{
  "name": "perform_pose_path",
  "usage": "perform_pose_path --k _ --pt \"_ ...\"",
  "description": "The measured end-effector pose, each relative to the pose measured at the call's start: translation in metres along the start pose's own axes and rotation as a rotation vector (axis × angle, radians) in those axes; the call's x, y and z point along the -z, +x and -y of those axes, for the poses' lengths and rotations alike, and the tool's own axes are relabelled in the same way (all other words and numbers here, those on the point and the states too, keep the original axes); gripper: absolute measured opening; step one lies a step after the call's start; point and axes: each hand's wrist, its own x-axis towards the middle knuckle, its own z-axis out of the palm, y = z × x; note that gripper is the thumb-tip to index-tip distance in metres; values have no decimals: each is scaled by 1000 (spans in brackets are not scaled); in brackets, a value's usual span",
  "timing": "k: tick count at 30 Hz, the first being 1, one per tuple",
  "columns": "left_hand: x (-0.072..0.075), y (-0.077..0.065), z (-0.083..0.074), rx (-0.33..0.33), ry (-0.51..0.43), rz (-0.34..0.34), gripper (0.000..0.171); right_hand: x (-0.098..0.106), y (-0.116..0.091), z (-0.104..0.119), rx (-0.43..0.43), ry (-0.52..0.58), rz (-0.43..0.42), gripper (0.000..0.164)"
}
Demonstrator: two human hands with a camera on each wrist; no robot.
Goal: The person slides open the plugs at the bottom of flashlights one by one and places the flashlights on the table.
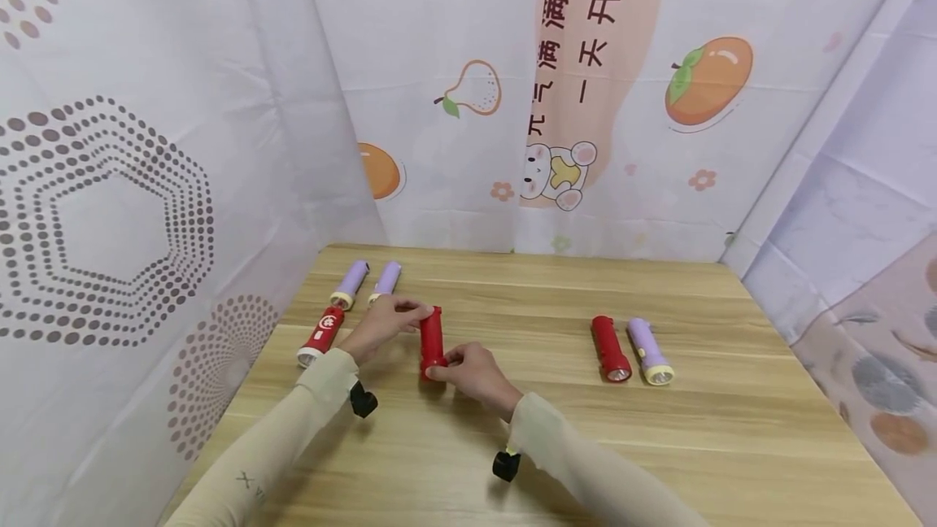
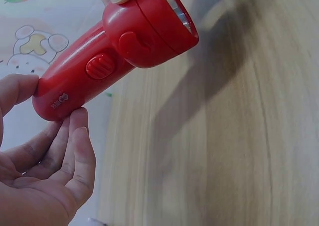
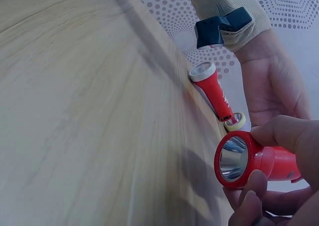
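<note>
Both hands hold one red flashlight (image 1: 433, 337), raised off the wooden table, its lens end toward the person. My left hand (image 1: 384, 324) pinches the tail end between thumb and fingers, as the left wrist view shows on the flashlight body (image 2: 75, 76). At the lens end, my right hand (image 1: 479, 376) grips the head with thumb and fingers. A silver reflector shows inside the flashlight head (image 3: 233, 158) in the right wrist view. The sliding switch (image 2: 100, 66) faces the left wrist camera. Just left of my left hand lies a red flashlight with a white rim (image 1: 323, 333).
Two purple flashlights, one (image 1: 350, 283) farther left and another (image 1: 385, 279) partly behind my left hand, lie at the back left. On the right, a red flashlight (image 1: 607, 346) lies beside a purple one (image 1: 647, 348). Printed curtains (image 1: 439, 177) border the table (image 1: 695, 446) behind and on both sides.
</note>
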Motion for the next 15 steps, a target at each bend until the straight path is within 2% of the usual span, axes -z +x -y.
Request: perform_pose_path --k 8,15 --pt "-13 -1 0 -47 23 19 33 10 -7 -8 -2 -35 -1 36" --pt "-20 -1 -3 -53 22 27 38 17 -13 -12 2 -32 0 37"
